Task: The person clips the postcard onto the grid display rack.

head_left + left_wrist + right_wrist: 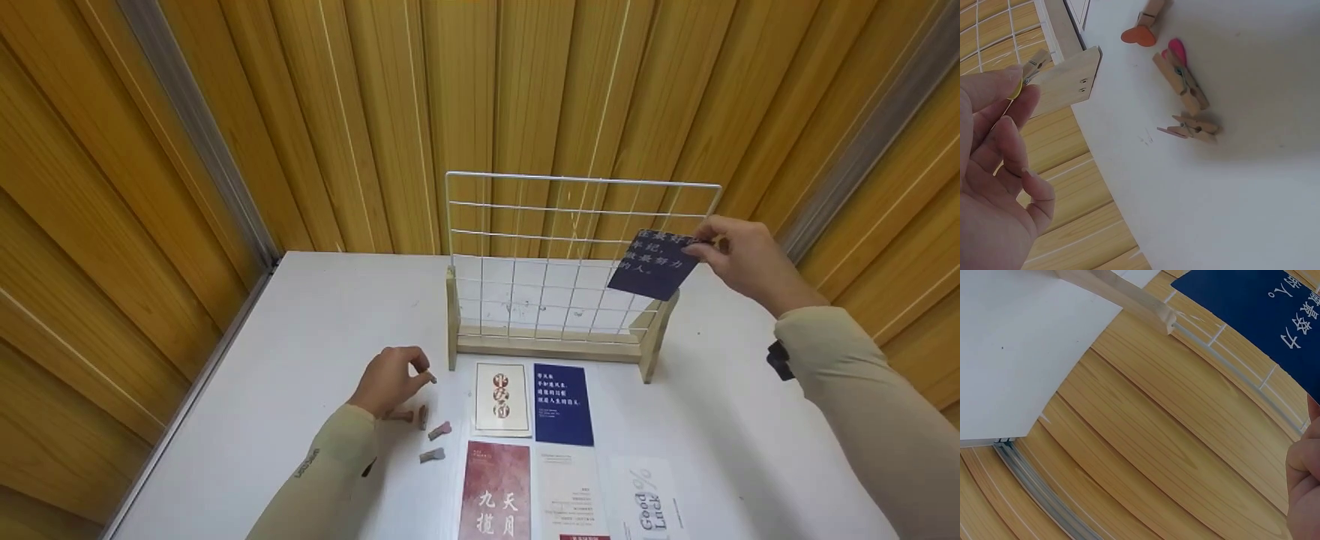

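Observation:
My left hand [388,381] is left of the wire grid stand, raised over the table. In the left wrist view its thumb and forefinger pinch a small wooden clothespin [1035,64] with a yellow decoration. My right hand [744,259] grips the top right corner of a dark blue card [646,271] with white writing. That card is held up tilted, overlapping the right part of the white wire grid [585,179] in the head view. Two wooden feet and a wooden bar [551,349] hold the grid upright.
Several loose clothespins [1182,84] lie below my left hand. Before the stand lie a cream card [484,421], another blue card [562,429], a red card [495,469], a pale printed card [559,472] and a "Good Luck" card [626,487]. Wood-patterned curtains [337,135] hang behind.

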Available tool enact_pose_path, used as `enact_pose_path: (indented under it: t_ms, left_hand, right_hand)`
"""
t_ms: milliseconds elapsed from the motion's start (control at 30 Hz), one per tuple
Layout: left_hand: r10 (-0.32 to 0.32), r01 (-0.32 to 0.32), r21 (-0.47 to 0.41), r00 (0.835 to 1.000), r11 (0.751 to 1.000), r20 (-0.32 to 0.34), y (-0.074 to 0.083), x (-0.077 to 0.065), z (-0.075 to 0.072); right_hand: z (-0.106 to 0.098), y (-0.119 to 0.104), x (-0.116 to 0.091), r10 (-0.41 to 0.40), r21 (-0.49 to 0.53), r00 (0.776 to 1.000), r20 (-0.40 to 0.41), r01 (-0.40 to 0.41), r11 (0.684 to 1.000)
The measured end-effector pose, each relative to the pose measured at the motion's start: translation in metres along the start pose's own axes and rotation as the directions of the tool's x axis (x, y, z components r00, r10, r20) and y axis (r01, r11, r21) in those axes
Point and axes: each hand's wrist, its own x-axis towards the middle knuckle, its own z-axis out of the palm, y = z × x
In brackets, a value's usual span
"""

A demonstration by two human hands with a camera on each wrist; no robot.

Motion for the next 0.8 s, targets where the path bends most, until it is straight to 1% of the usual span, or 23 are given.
enact_pose_path:
  t_ms: [67, 133, 267, 367, 433, 500, 633, 700, 800]
  left_hand:
    - [0.008, -0.008, 0.008, 1.000, 1.000, -0.008, -0.001, 0.000, 0.000]
    - [-0.002, 0.002, 0.010, 1.000, 1.000, -0.011, -0.001, -0.001, 0.000]
    - [-0.013, 0.013, 0.008, 1.000, 1.000, -0.014, -0.001, 0.000, 0.000]
    - [-0.011, 0.011, 0.000, 1.000, 1.000, -0.014, 0.000, -0.002, -0.001]
    - [-0.009, 0.009, -0.004, 1.000, 1.000, -0.017, 0.000, -0.003, -0.001]
    - [-0.005, 0.005, -0.005, 1.000, 1.000, -0.022, 0.002, -0.004, -0.001]
    - [0.001, -0.001, 0.012, 0.999, 1.000, -0.036, 0.004, -0.002, -0.002]
    - [-0.001, 0.002, 0.017, 0.999, 1.000, -0.037, 0.004, -0.002, -0.004]
    - [-0.016, 0.016, 0.015, 0.999, 1.000, -0.033, 0.005, -0.002, -0.005]
  right_hand:
    - [-0.001, -0.001, 0.003, -0.006, -0.006, 1.000, -0.013, 0.006, 1.000]
    - [-0.003, -0.002, 0.005, -0.001, -0.002, 1.000, -0.026, 0.001, 1.000]
    - [-0.007, -0.005, 0.010, 0.025, 0.017, 0.998, -0.049, -0.024, 1.000]
    - [-0.007, -0.007, 0.011, 0.033, 0.010, 0.998, -0.060, -0.032, 0.999]
    - [-0.005, -0.007, 0.011, 0.019, -0.008, 0.997, -0.071, -0.020, 1.000]
    - [-0.004, -0.006, 0.012, -0.014, -0.029, 0.995, -0.098, 0.011, 1.000]
    - [-0.001, -0.004, 0.016, -0.081, -0.076, 0.982, -0.168, 0.069, 0.995]
    - [0.000, -0.003, 0.017, -0.092, -0.091, 0.977, -0.192, 0.076, 0.993]
    - [0.001, -0.004, 0.018, -0.085, -0.102, 0.973, -0.214, 0.064, 0.993]
